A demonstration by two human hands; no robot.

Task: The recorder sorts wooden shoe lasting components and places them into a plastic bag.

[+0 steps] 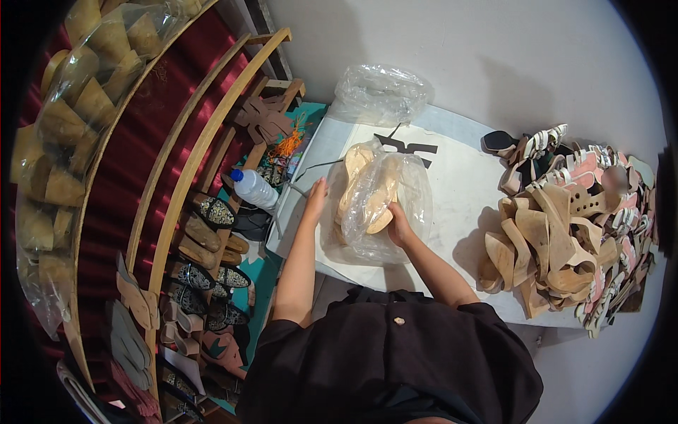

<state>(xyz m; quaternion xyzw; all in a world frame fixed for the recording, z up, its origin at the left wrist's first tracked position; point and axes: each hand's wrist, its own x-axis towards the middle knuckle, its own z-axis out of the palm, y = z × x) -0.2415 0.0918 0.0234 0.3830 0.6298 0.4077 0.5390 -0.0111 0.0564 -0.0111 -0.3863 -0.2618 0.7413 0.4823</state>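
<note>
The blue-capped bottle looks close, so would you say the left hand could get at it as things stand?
Probably yes: the left hand seems to hold nothing, and the blue-capped bottle is just to its left, with no large thing between them.

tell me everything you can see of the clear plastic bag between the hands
The bag is clear, thin-looking, crinkled plastic with glossy highlights, spread loosely on a white sheet. Two pale tan shoe-sole shapes lie at it, seen at least partly through the film. The right hand touches its lower right part, beside one shape's end; the left hand is apart, to its left. Where its mouth lies is unclear.
</note>
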